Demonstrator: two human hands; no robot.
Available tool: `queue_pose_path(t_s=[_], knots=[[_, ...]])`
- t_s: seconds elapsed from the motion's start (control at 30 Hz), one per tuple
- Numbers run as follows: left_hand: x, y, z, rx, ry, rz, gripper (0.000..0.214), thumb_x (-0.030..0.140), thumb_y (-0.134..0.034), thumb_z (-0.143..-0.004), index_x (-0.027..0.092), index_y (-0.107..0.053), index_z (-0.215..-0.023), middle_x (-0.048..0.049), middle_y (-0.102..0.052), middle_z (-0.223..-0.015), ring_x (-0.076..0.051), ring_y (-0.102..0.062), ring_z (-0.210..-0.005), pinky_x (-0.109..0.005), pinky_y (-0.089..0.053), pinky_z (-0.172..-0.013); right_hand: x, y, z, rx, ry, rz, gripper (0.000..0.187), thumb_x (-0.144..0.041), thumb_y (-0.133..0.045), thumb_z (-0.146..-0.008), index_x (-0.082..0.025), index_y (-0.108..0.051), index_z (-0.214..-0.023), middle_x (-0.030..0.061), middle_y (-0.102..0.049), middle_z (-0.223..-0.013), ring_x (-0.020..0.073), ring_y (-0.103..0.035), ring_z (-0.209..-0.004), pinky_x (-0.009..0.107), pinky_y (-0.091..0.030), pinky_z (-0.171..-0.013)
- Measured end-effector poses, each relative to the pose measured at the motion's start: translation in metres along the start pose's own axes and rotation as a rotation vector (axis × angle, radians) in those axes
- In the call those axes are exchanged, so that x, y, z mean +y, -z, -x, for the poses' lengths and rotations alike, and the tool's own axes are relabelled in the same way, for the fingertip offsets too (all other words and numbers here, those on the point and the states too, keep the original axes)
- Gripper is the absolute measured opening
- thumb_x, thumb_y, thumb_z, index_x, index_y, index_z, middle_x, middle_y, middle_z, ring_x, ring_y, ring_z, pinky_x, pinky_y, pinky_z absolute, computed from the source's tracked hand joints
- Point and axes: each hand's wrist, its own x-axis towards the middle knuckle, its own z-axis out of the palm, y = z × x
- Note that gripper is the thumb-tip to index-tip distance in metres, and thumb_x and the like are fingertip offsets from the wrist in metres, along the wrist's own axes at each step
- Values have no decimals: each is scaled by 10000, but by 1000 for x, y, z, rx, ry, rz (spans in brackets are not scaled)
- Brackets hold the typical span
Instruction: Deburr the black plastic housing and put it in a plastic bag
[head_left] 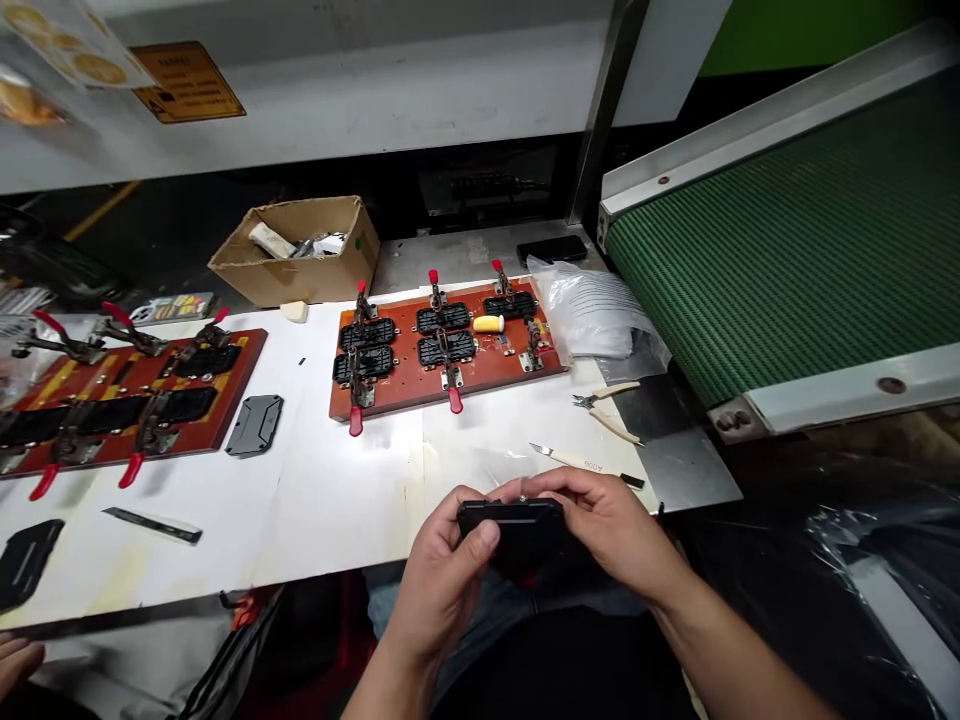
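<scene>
Both my hands hold a small black plastic part (pixel 512 524) just off the table's front edge. My left hand (pixel 442 575) grips its left end with the thumb on top. My right hand (pixel 609 530) curls over its right side, fingertips pinched at the top edge. Ahead on the white table lies an orange-brown clamp fixture (pixel 450 345) with red-handled toggle clamps, several black parts seated in it and a yellow cylinder (pixel 488 323) on it.
A second clamp fixture (pixel 112 395) lies at the left with a loose grey part (pixel 256 424) beside it. Knives (pixel 581 462) (pixel 154 523), cutters (pixel 609 405), a cardboard box (pixel 304 245), plastic bags (pixel 592 310) and a green conveyor (pixel 787 220) surround the table. Another person's hand (pixel 15 662) shows bottom left.
</scene>
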Motion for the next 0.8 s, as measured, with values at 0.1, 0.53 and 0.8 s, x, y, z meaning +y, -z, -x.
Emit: queue_pose_path(t_s=[0.1, 0.53, 0.8], knots=[[0, -6, -1, 67, 12, -1, 145, 286, -759, -933, 198, -643, -929, -36, -754, -1032, -153, -697, -981, -263, -556, -871, 5, 6, 3, 8, -28, -33, 239, -462, -763, -920, -251, -791, -1027, 35, -817, -1084, 190, -753, -1037, 320, -582, -950], [14, 2, -8, 284, 10, -413, 282, 381, -832, -863, 173, -651, -922, 12, -670, -852, -108, -605, -815, -207, -507, -764, 19, 9, 21, 332, 163, 270, 162, -398, -619, -1008, -261, -704, -997, -28, -713, -870, 124, -656, -810, 246, -513, -772], [-8, -19, 1, 649, -232, -427, 348, 462, -811, -862, 219, -641, -1044, 27, -717, -954, -134, -653, -897, -236, -546, -838, 41, -39, 26, 270, 379, 469, 124, -228, -553, -1031, -258, -673, -1036, -3, -740, -974, 155, -697, -914, 287, -523, -823]])
